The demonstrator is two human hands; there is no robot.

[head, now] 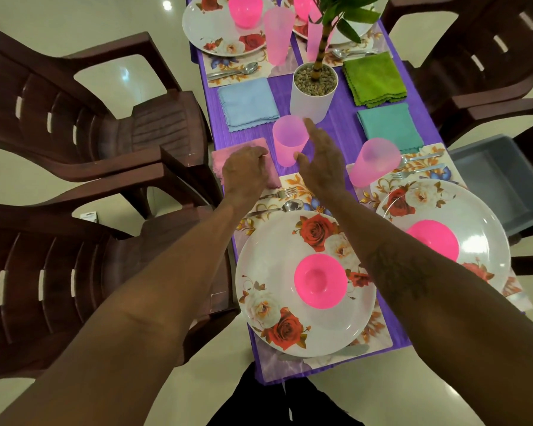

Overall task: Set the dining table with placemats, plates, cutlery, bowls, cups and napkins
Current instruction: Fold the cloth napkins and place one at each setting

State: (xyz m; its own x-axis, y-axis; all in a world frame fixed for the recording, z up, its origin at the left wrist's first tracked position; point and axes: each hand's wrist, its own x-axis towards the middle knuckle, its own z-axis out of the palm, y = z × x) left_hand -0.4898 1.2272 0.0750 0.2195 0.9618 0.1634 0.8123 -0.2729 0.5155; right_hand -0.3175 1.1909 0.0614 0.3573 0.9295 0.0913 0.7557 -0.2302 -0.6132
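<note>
Head view: purple table point(350, 127), pink napkin point(218, 161), brown chairs point(154, 124), glossy floor point(43, 13).

Nothing readable is showing: no words, labels, brands or numbers. A dark tattoo point(397, 272) on the person's right forearm point(450, 305) is appearing too blurred to make out as lettering.

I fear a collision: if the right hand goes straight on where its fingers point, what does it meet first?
Probably the white plant pot, just beyond the right hand; depth is unclear.
</note>
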